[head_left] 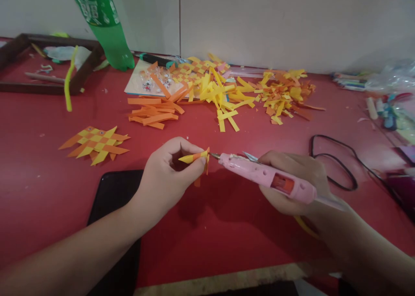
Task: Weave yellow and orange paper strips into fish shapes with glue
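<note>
My left hand [168,168] pinches a paper piece [193,157]; my right hand [293,162] grips a pink glue gun [246,169], nozzle [215,156] pointing left at the piece's right end.

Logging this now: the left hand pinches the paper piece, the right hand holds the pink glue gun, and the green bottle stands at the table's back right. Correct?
Not quite: the green bottle stands at the back left of the red table, as the head view shows. The left hand does pinch the paper piece, and the right hand does hold the pink glue gun.
</note>
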Demonstrator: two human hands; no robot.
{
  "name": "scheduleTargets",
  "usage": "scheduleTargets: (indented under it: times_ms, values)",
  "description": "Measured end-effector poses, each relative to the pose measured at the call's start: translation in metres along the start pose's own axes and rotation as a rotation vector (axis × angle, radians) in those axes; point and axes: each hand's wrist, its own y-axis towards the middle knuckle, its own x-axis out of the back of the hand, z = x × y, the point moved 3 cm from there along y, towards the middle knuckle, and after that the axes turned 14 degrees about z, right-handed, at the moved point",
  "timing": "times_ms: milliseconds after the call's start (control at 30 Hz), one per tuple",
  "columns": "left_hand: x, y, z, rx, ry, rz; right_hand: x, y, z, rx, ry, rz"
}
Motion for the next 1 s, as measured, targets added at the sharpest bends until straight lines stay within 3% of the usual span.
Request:
scheduleTargets:
  times_ms: [233, 333, 433, 567, 700, 767, 833, 867, 1000]
  values:
    - [0.0, 0.0, -0.002, -0.039, 0.018, -0.016, 0.001, -0.003, -0.003, -0.019, 0.032, 0.019]
    - [-0.001, -0.001, -0.003, -0.074, -0.003, -0.014, 0.0, -0.004, -0.018, -0.133, -0.033, 0.052]
    - [-0.002, -0.002, -0.002, -0.063, -0.05, -0.002, -0.004, -0.007, -0.046, -0.262, -0.13, 0.196]
    - [-0.002, -0.003, 0.002, 0.007, -0.051, 0.009, -0.013, -0.015, -0.089, -0.249, -0.065, 0.506]
    - [0.002, -0.002, 0.007, 0.042, -0.056, -0.033, -0.01, -0.021, -0.113, -0.265, 0.025, 0.614]
    - [0.004, -0.002, 0.009, 0.026, -0.106, -0.082, -0.001, -0.016, -0.106, -0.281, 0.0, 0.51]
    - [0.004, -0.001, 0.009, 0.007, -0.178, -0.11, 0.006, -0.007, -0.086, -0.311, -0.022, 0.331]
    - [0.004, -0.001, 0.009, 0.007, -0.212, -0.109, 0.005, -0.001, -0.072, -0.295, 0.016, 0.303]
    - [0.001, -0.002, 0.006, 0.044, -0.268, -0.064, -0.015, 0.021, -0.017, -0.021, 0.206, 0.383]
